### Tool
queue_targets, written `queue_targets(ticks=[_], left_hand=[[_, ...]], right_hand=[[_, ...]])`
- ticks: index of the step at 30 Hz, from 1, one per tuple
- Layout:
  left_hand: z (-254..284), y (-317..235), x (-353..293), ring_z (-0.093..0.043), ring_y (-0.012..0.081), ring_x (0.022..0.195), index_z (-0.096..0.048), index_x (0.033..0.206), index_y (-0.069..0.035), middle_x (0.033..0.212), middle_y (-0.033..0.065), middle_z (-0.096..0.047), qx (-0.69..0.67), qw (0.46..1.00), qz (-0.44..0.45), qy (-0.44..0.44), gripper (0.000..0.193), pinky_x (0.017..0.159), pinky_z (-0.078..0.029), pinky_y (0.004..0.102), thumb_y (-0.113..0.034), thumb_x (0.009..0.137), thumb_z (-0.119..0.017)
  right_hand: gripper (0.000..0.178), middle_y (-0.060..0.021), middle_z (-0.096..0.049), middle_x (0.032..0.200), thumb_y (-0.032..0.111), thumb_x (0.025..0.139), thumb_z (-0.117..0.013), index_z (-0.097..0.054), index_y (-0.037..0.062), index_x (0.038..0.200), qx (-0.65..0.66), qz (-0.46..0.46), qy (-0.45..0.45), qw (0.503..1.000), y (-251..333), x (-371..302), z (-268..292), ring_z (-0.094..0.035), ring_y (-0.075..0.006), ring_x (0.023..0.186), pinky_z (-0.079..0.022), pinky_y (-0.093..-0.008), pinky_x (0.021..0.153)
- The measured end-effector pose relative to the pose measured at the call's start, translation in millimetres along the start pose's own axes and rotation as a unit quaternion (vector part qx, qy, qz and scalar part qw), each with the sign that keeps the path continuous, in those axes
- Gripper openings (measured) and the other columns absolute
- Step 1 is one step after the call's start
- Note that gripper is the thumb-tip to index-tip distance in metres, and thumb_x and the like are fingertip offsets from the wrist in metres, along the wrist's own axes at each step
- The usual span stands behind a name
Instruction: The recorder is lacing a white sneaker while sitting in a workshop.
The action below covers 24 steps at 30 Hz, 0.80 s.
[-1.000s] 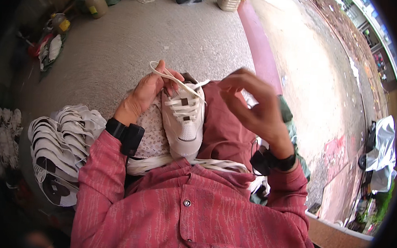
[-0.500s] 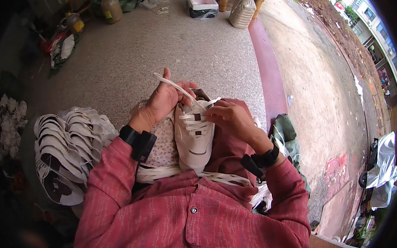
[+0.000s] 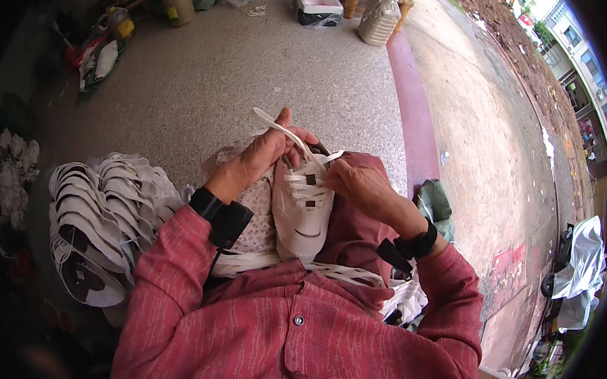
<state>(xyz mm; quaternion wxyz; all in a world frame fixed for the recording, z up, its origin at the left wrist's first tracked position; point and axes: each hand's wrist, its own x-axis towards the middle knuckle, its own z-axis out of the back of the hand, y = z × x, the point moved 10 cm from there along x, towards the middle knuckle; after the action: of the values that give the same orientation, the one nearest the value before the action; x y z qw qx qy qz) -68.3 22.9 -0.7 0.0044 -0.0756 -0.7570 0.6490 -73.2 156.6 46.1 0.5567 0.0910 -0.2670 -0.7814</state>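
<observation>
A white shoe upper [image 3: 300,225] with two small dark patches on its tongue lies on my lap, its toe toward me. White lacing crosses its front. My left hand [image 3: 270,148] is beside its ankle opening, thumb raised, with a flat white shoelace [image 3: 288,129] held between thumb and fingers. The lace's free end sticks up past the thumb. On the other side, my right hand [image 3: 360,187] pinches the lace close to the top eyelets; its fingertips are partly hidden. More loose white laces [image 3: 350,274] lie across my waist.
Stacked white shoe uppers [image 3: 100,222] stand to my left. A green bag [image 3: 435,201] is at my right. Farther off are a plastic jug [image 3: 380,19], a white foam box [image 3: 319,1] and a large bottle [image 3: 179,5]. A reddish strip [image 3: 416,106] borders the speckled floor.
Both hands and the upper sit slightly farther right in view. The left hand has come nearer the right one, and the lace between them is shorter.
</observation>
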Motion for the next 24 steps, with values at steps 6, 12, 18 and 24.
queue_targets(ticks=[6, 12, 18, 24], left_hand=[[-3.4, 3.9, -0.4, -0.057, 0.0095, 0.077, -0.064, 0.11, 0.001, 0.09, 0.0041, -0.065, -0.022, 0.999, 0.039, 0.024, 0.093, 0.076, -0.046, 0.0229, -0.077, 0.092, -0.015], [4.4, 8.2, -2.3, -0.058, 0.0117, 0.078, -0.067, 0.102, 0.001, 0.085, 0.0057, -0.064, -0.018, 1.0, 0.015, -0.018, 0.075, 0.077, -0.046, 0.025, -0.064, 0.099, -0.03], [44.2, 2.1, -23.3, -0.06, 0.0196, 0.091, -0.065, 0.08, -0.002, 0.094, 0.01, -0.065, -0.211, 0.974, -0.022, -0.081, 0.053, 0.084, -0.048, 0.0338, -0.043, 0.104, -0.039], [12.8, -17.4, -44.2, -0.059, 0.0209, 0.098, -0.07, 0.096, -0.001, 0.107, 0.0076, -0.06, 0.232, 0.971, -0.056, -0.018, 0.029, 0.089, -0.046, 0.0325, -0.028, 0.086, -0.068]], right_hand=[[0.031, -0.0148, -0.063, 0.083, 0.033, 0.089, -0.066, -0.056, 0.0041, 0.085, 0.006, -0.165, 0.142, 0.976, 1.8, -0.6, -19.5, -0.062, -0.0337, 0.076, -0.046, -0.0411, 0.065], [0.027, -0.0102, -0.066, 0.082, 0.031, 0.081, -0.07, -0.06, 0.0099, 0.095, -0.113, -0.023, 0.067, 0.991, 8.9, 4.5, 9.6, -0.065, -0.0316, 0.081, -0.049, -0.0435, 0.068], [0.02, -0.0108, -0.064, 0.083, 0.025, 0.081, -0.07, -0.061, 0.0087, 0.087, -0.037, 0.006, 0.032, 0.999, -11.3, 6.7, 9.7, -0.063, -0.0321, 0.078, -0.05, -0.0429, 0.07], [0.017, -0.0089, -0.059, 0.091, 0.016, 0.079, -0.074, -0.065, 0.0091, 0.093, 0.114, 0.037, 0.058, 0.991, -7.9, 4.2, 7.2, -0.064, -0.0246, 0.078, -0.051, -0.0368, 0.069]])
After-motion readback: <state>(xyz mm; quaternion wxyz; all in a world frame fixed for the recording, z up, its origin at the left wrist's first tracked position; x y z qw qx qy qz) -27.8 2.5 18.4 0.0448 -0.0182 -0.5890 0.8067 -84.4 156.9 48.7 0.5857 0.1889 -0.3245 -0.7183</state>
